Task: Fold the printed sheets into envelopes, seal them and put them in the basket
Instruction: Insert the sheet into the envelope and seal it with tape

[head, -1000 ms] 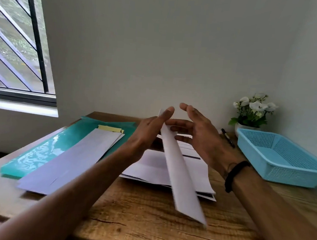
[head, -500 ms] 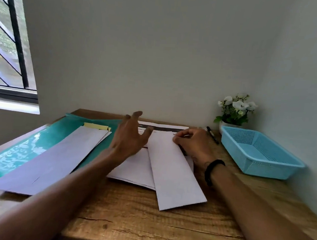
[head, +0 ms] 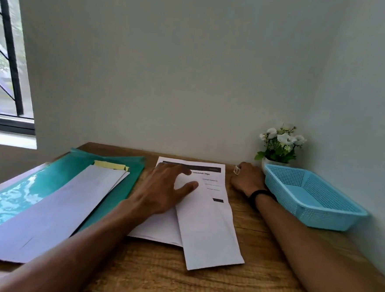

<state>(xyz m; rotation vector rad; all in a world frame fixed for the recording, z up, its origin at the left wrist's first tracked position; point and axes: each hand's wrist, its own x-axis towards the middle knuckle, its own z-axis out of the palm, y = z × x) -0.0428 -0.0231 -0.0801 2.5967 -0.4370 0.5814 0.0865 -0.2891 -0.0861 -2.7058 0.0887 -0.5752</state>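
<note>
- Folded white paper envelope [head: 206,226] lies unsealed on printed sheets [head: 198,172]; left hand [head: 163,189] presses it, fingers spread.
- Right hand [head: 247,178] curled around small object by pale-blue plastic basket [head: 315,201], apparently empty.
- Sealing, basketing remain.

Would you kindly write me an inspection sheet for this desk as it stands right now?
Surface: brown wooden table, grain visible.
Job's things: folded white paper envelope lies on the printed white sheets; light blue plastic mesh basket holds nothing visible.
Clutter: teal plastic folder under long white envelopes; white flowers in a pot.
Hands: left hand rests on the papers, fingers spread; right hand is curled round a small object by the basket.
Cables: nothing seen.
Surroundings: grey walls, barred window at left.
</note>
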